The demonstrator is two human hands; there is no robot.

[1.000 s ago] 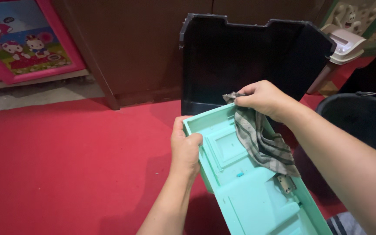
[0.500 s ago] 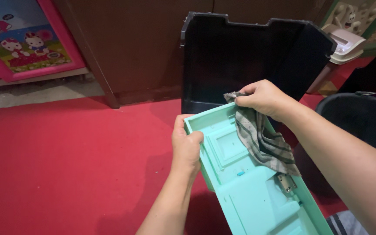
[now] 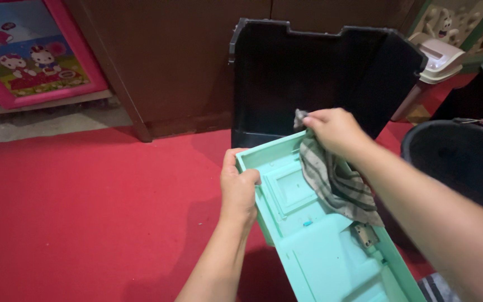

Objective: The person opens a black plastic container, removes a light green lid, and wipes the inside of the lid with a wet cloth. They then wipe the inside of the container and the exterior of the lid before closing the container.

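Observation:
A mint-green moulded plastic panel point(image 3: 320, 246) slants from the middle of the view down to the lower right. My left hand point(image 3: 238, 187) grips its upper left edge. My right hand point(image 3: 334, 130) is closed on a grey striped cloth point(image 3: 334, 182) at the panel's far right corner, and the cloth drapes down over the panel's inner face. A small metal hinge point(image 3: 364, 235) shows on the panel just below the cloth.
Behind the panel a black plastic shell point(image 3: 320, 72) stands upright on the red carpet point(image 3: 85, 212). A dark round bucket point(image 3: 465, 162) sits at the right, a brown wooden cabinet point(image 3: 169, 61) at the back, and a pink-framed cartoon picture point(image 3: 23, 50) at the left.
My right hand has turned a little and pulled the top of the cloth inward along the panel's far edge. The left hand and panel stay put.

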